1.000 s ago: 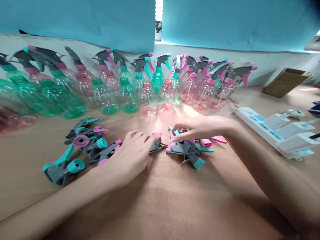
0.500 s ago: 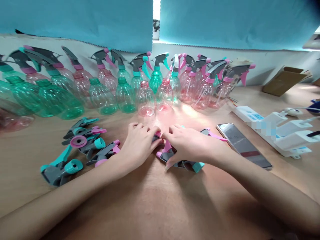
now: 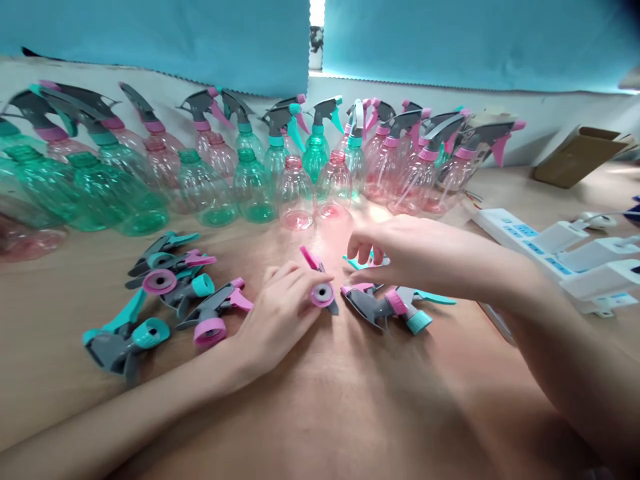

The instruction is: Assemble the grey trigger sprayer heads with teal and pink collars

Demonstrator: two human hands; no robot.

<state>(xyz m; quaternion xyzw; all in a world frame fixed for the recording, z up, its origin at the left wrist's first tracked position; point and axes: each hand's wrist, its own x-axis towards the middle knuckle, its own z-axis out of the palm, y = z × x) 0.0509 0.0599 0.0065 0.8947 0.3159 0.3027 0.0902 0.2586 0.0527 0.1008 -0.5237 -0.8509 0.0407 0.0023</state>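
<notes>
Across the back of the wooden table (image 3: 310, 413), see-through green and pink bottles stand in close rows; the green open-necked bottle (image 3: 254, 190) and the pink open-necked bottle (image 3: 296, 197) in front have bare threaded mouths, while many behind and to the right, such as the pink spray bottle (image 3: 413, 187), wear grey trigger tops, and pale dip tubes show inside some of these; whether they hold liquid I cannot tell. The left hand (image 3: 283, 307) is curled around a grey trigger spray head (image 3: 321, 293) at the middle of the table, its pink collar facing the camera. The right hand (image 3: 395, 250) is partly open, fingers bent and thumb apart, above the right-hand cluster, where a pink-collared spray head (image 3: 373, 307) lies beside a turquoise-collared spray head (image 3: 419, 323); contact with the parts behind it cannot be made out. More loose heads lie in the left-hand pile (image 3: 160, 281). Half a second ago the right hand was lower, close beside the left; it has since lifted and moved apart, and its forearm now covers most of the phone (image 3: 497, 325) near the power strip (image 3: 505, 227).
</notes>
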